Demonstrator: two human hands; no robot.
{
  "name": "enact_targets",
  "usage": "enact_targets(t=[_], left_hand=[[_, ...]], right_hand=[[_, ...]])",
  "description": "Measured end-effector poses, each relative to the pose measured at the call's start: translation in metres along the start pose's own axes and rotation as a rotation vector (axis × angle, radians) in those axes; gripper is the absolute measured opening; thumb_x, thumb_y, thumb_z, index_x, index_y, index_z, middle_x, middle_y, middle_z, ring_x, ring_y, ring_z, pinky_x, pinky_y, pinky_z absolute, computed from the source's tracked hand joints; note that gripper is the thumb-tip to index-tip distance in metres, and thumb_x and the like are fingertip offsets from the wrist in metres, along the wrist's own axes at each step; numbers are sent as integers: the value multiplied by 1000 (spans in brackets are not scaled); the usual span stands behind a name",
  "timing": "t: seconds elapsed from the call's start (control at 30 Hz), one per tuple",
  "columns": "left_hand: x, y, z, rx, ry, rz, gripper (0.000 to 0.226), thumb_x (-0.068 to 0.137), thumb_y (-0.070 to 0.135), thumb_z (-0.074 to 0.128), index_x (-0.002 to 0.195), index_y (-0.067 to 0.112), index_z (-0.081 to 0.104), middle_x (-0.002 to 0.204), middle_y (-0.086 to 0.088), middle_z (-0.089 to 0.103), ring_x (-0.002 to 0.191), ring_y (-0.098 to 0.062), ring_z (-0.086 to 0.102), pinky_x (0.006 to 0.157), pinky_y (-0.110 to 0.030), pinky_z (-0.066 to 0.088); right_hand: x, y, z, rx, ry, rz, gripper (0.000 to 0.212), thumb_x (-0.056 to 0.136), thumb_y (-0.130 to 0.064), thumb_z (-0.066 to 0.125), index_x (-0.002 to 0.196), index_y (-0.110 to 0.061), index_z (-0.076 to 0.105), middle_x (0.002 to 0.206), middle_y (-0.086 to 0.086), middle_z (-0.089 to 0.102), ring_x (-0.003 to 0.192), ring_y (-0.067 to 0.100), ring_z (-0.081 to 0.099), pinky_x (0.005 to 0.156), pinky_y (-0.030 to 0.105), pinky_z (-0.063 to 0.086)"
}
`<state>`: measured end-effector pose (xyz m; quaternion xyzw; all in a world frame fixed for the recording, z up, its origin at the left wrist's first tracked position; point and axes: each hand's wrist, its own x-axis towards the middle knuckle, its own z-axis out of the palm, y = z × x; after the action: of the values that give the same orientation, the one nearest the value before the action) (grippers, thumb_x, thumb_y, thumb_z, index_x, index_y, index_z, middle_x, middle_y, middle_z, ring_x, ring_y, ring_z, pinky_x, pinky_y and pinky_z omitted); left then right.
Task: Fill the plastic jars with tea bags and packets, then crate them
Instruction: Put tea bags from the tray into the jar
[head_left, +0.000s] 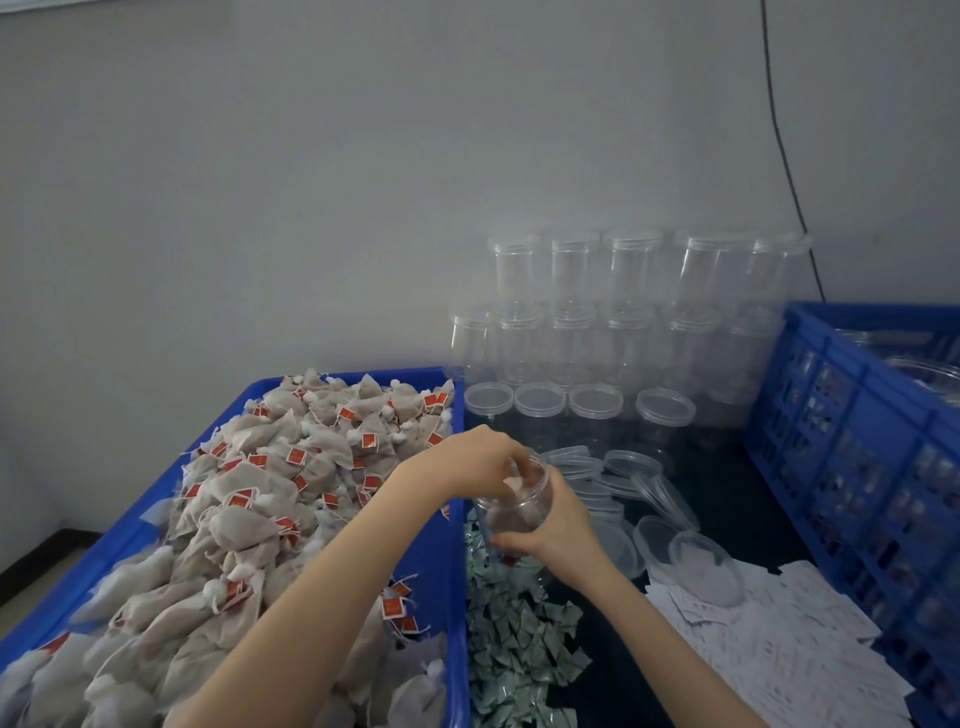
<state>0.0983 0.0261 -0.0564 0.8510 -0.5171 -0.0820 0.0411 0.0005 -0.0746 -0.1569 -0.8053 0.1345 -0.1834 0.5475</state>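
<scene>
At the centre of view, the right hand (558, 525) wraps around a clear, lidless plastic jar (517, 496), tilted toward nine o'clock. The left hand (480, 457) pinches a beige mesh tea bag (511, 486) into its mouth. The jar looks partly filled. At eight o'clock a blue plastic bin (439, 551) remains heaped with tea bags; green-white packets (514, 639) lie at six o'clock. Many empty jars (613, 322) are stacked at one o'clock, so most filling seemingly lies ahead; the blue slatted crate (852, 447) at three o'clock already holds some.

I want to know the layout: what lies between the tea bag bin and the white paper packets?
In the head view, a pile of small green packets lies on the dark table between the tea bag bin and the white packets.
</scene>
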Motion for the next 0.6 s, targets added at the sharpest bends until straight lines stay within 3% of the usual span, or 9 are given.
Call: enact_targets(t=[0.13,0.23,0.33,0.4,0.47,0.6], left_hand=[[4,-17,-2,-251,19,-1,33,87,24,67,119,25,60,105,5,69,94,-7,64,82,-21,53],[8,-40,-3,-394,208,-44,19,90,27,62,109,29,62,95,14,66,83,6,61,77,-13,49],[12,-77,5,-167,429,-324,20,94,26,53,113,20,60,106,2,65,83,-6,60,79,-27,54],[7,-102,15,91,359,-545,29,94,27,52,121,19,55,120,-7,59,99,-19,58,88,-37,51],[-2,-122,27,238,174,-712,42,93,26,55,132,17,46,136,-12,47,122,-27,47,100,-42,42],[-16,-144,49,353,-50,-845,49,95,26,51,141,16,41,150,-13,31,137,-29,33,111,-45,31]], right_hand=[[2,2,-3,-12,-10,3,90,47,-33,91,126,-34,46,122,-12,60,112,8,58,96,38,51],[2,4,-2,-25,-11,-2,86,52,-29,93,122,-40,44,118,-21,56,107,-7,53,87,13,45],[1,3,-3,-33,-10,-2,87,53,-30,93,121,-42,41,113,-28,51,103,-14,48,76,5,39],[0,4,-4,-24,-11,0,88,53,-28,93,122,-41,40,115,-27,50,103,-10,49,73,5,41],[-1,4,-4,-5,-12,-4,88,52,-26,92,122,-41,41,117,-24,50,103,-9,51,64,5,46],[-1,3,-6,-16,-20,-16,80,50,-28,89,112,-46,43,117,-22,51,94,-18,54,58,3,46]])
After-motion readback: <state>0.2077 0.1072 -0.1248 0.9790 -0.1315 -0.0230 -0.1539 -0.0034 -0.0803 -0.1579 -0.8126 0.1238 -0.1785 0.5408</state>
